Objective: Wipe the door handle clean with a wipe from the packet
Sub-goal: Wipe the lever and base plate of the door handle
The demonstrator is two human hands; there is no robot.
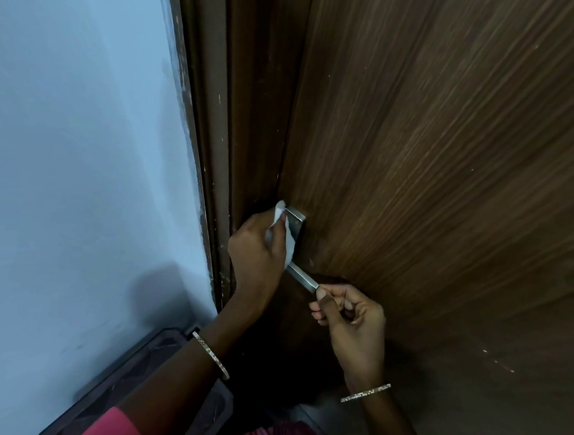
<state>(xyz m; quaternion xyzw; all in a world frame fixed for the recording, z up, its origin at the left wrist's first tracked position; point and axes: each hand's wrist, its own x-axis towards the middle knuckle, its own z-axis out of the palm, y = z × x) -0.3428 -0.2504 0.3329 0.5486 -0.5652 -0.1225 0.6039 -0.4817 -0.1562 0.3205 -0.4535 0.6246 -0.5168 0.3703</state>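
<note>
- Door handle [304, 278]: brushed-metal lever on the brown door [444, 157], close to the door's latch edge. Long axis runs from the mount at upper left, down and right toward the camera.
- Wipe [289, 246]: white, folded over the upper half of the lever and pressed against the metal. 1 corner sticks up above the knuckles.
- Left hand [257, 248]: fingers curled round wipe and lever, grasping both. This is the hand nearer the mount.
- Right hand [350, 317]: fingers curled, thumb and forefinger at the lever's free tip. It reads as a steadying pinch, though the contact is partly hidden.
- Key relation: bare metal lies below and right of the left fingers, between the 2 hands. Judgement: the next stroke would run down the axis toward the right hand, which must release for the tip to be wiped.
- Surroundings: dark door frame [217, 117], pale blue wall [87, 112], dark mat [137, 374] on the floor, 1 bangle [211, 354] per wrist. Packet not in view.
</note>
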